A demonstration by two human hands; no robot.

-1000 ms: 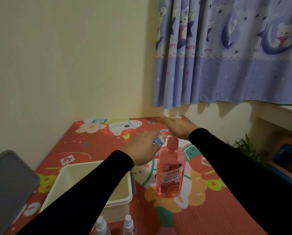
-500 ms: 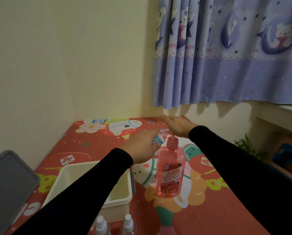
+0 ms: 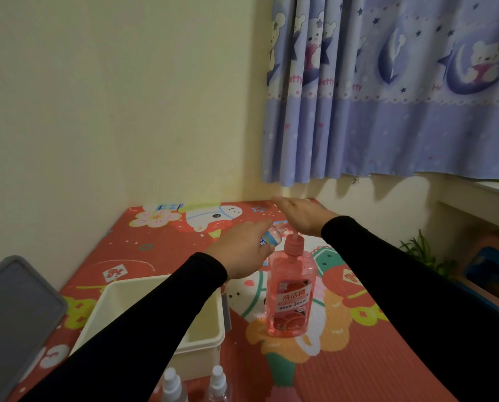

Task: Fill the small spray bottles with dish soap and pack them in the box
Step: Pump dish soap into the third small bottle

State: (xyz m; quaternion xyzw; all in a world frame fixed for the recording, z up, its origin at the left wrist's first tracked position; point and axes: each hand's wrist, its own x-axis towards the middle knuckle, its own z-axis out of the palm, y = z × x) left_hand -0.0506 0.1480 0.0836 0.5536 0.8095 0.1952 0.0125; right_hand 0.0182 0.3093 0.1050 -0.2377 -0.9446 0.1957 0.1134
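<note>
Above the pink dish soap bottle (image 3: 290, 297), the right hand (image 3: 302, 217) presses flat-fingered on its pump; the left hand (image 3: 242, 253) grips a small spray bottle (image 3: 270, 238) at the nozzle

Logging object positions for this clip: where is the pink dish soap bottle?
The pink dish soap bottle stands upright mid-mat in the head view, right of the white box, its pump under the right hand.

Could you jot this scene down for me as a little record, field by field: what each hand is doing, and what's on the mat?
Left hand: holds a small bottle at the pump's spout
Right hand: flat, fingers straight, on top of the pump
Soap bottle: pink, upright on the red mat
Box: white, open, left of the soap
Spare spray bottles: two, capped, at the near edge
Lid: grey, far left
</note>
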